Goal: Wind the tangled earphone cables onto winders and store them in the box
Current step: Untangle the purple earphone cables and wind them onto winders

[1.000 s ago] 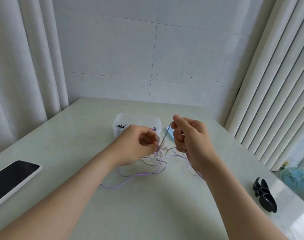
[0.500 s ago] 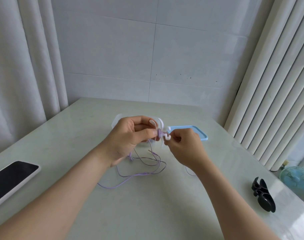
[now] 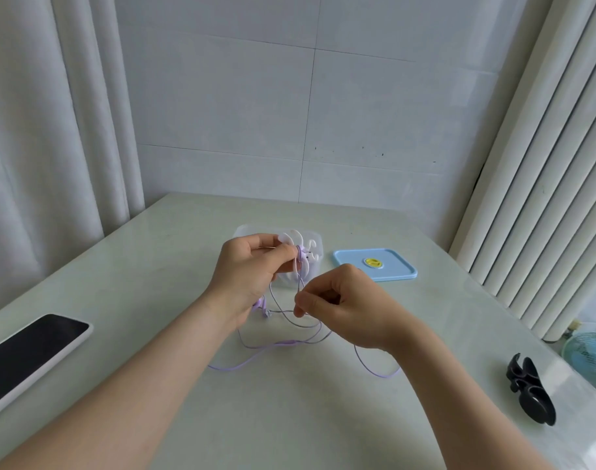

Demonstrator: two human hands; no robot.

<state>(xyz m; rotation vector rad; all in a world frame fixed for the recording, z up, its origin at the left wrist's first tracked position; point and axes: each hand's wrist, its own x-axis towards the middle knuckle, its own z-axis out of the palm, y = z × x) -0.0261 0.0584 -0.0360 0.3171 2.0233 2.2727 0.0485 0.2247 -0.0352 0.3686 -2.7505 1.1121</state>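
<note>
My left hand (image 3: 247, 271) holds a white winder (image 3: 298, 254) upright above the table, with a few turns of purple earphone cable (image 3: 283, 346) around its middle. My right hand (image 3: 344, 305) pinches the cable a little below and right of the winder. The rest of the cable lies in loose loops on the table under both hands, with the earbuds (image 3: 261, 307) hanging by my left wrist. A clear plastic box (image 3: 318, 244) stands just behind the winder, mostly hidden by my left hand.
The box's blue lid (image 3: 374, 264) lies flat to the right of the box. A black winder (image 3: 530, 391) rests at the table's right edge, near a small blue fan (image 3: 588, 357). A phone (image 3: 25, 357) lies at the left edge. Curtains hang on both sides.
My right hand has dropped from beside the winder to lower right, drawing the cable down. My left hand has stayed in place with the winder. The blue lid is now uncovered.
</note>
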